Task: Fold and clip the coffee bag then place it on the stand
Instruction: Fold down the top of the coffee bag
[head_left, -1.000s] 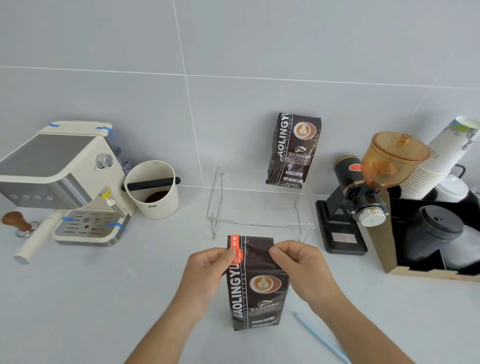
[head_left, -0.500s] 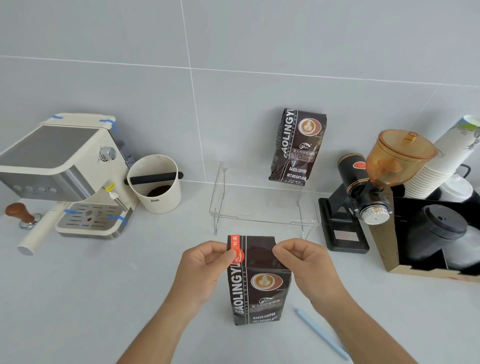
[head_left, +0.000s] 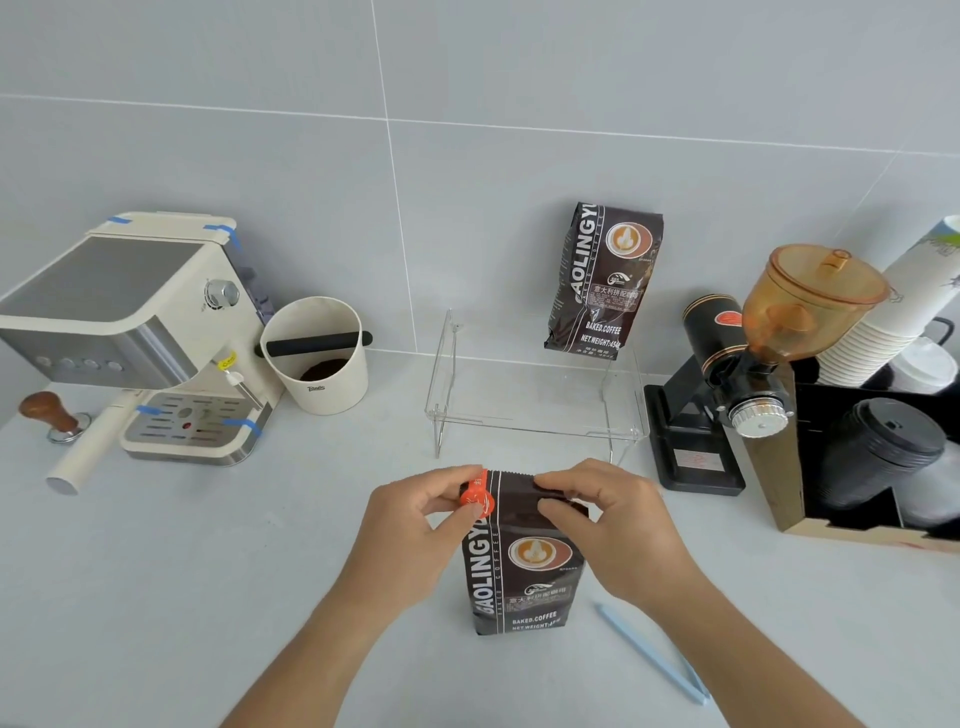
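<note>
A dark brown coffee bag (head_left: 522, 577) stands upright on the counter in front of me. My left hand (head_left: 415, 525) pinches its top left corner, where an orange label shows. My right hand (head_left: 608, 530) pinches the top right corner, and the top edge is bent over between the fingers. A long light-blue clip (head_left: 654, 654) lies on the counter to the right of the bag, untouched. Behind the bag stands a clear acrylic stand (head_left: 535, 415). A second coffee bag (head_left: 605, 280) sits on the back of the stand, leaning on the wall.
A cream espresso machine (head_left: 140, 332) and a wooden-handled tamper (head_left: 49, 415) are at the left. A white knock box (head_left: 317, 358) stands beside the machine. At the right are a black grinder (head_left: 727, 384) with an amber hopper, stacked paper cups (head_left: 898, 306) and black lids (head_left: 883, 452).
Both hands have rolled the bag's top edge down toward me, so the flat top strip is now bent over. The bag stays where it stood.
</note>
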